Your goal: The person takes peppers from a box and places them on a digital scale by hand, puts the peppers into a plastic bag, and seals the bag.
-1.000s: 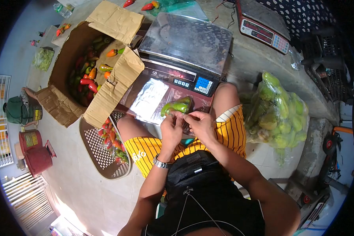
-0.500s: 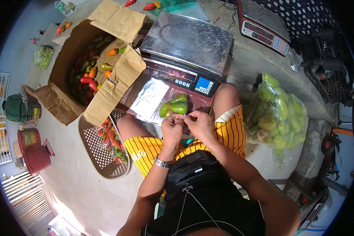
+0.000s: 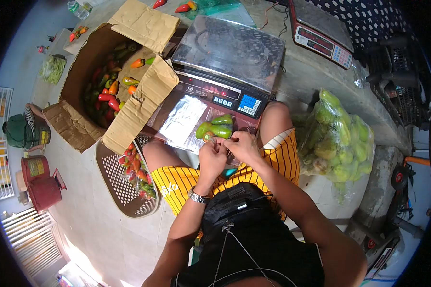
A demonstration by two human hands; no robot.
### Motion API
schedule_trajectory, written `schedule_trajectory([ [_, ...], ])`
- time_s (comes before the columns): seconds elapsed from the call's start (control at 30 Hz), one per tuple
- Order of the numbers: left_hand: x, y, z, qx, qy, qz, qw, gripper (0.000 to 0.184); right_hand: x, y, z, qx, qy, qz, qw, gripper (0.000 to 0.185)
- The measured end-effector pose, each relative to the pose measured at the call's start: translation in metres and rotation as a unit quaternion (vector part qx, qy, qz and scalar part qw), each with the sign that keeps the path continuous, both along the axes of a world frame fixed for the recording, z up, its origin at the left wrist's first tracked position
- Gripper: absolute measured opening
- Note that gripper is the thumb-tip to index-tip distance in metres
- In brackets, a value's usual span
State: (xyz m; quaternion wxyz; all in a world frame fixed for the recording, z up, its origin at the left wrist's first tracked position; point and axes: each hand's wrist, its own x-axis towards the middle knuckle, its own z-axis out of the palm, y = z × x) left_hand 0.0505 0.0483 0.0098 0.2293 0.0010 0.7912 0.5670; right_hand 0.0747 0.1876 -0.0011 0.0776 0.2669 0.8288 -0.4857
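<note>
Several green peppers [image 3: 218,128] in a clear plastic bag lie in front of the digital scale [image 3: 225,52], over its maroon front. My left hand [image 3: 211,154] pinches the gathered end of the bag just below the peppers. Close beside it, my right hand [image 3: 243,145] has its fingers closed on the same end, its fingertips almost touching the left ones. The exact shape of the bag's end is hidden between the fingers. A stack of clear plastic bags [image 3: 182,119] lies flat to the left of the peppers, shining in the light.
An open cardboard box [image 3: 79,86] holds red, orange and green peppers at left. Below it stands a perforated basket [image 3: 111,179] with bagged peppers [image 3: 140,174]. A large bag of green vegetables [image 3: 337,138] sits at right. A second scale [image 3: 321,40] is on the ledge.
Both hands and the bagged green peppers have shifted slightly to the right. The peppers have turned a little, and my fingers remain pinched at the bag's end.
</note>
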Motion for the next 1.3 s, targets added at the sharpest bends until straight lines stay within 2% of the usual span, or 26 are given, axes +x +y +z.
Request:
schedule_trajectory([
  [0.07,0.001,0.001,-0.004,-0.035,0.054,-0.023,0.998,0.009,-0.003,0.002,0.009,-0.007,-0.023,0.001,1.000,0.039],
  [0.17,0.003,0.000,-0.010,-0.102,0.206,-0.064,0.971,0.014,-0.004,0.003,0.018,-0.006,-0.042,0.009,0.999,0.041],
  [0.37,0.004,0.003,-0.004,-0.100,0.262,-0.081,0.956,0.018,0.000,0.003,0.021,0.024,-0.020,-0.005,1.000,0.037],
  [0.43,0.004,0.001,-0.008,-0.093,0.248,-0.081,0.961,0.018,0.005,0.005,0.018,0.003,-0.006,-0.018,1.000,0.032],
  [0.53,0.002,-0.001,-0.014,-0.075,0.225,-0.081,0.968,0.018,0.011,0.012,0.016,-0.032,0.005,-0.003,0.999,0.036],
  [0.73,0.006,0.002,-0.013,-0.042,0.177,-0.074,0.980,0.018,0.014,0.021,0.022,-0.019,-0.013,0.049,0.999,0.036],
  [0.83,0.006,0.000,-0.008,-0.053,0.153,-0.080,0.984,0.016,0.009,0.019,0.021,0.003,-0.047,0.063,0.997,0.025],
  [0.93,0.006,0.000,-0.003,-0.054,0.144,-0.085,0.984,0.016,0.005,0.019,0.004,-0.107,-0.106,0.021,0.988,0.024],
  [1.03,0.006,0.001,-0.004,-0.056,0.163,-0.087,0.981,0.017,0.006,0.014,-0.011,-0.071,-0.058,0.007,0.996,0.038],
  [1.17,0.004,0.000,-0.010,-0.064,0.199,-0.088,0.974,0.017,0.005,0.014,0.007,-0.049,-0.009,0.018,0.999,0.036],
  [1.23,0.003,0.001,-0.003,-0.059,0.195,-0.082,0.976,0.016,0.001,0.016,0.015,-0.035,-0.019,0.029,0.999,0.035],
  [1.3,0.003,0.000,-0.002,-0.038,0.170,-0.061,0.983,0.016,-0.002,0.015,0.020,-0.046,0.026,0.024,0.998,0.032],
])
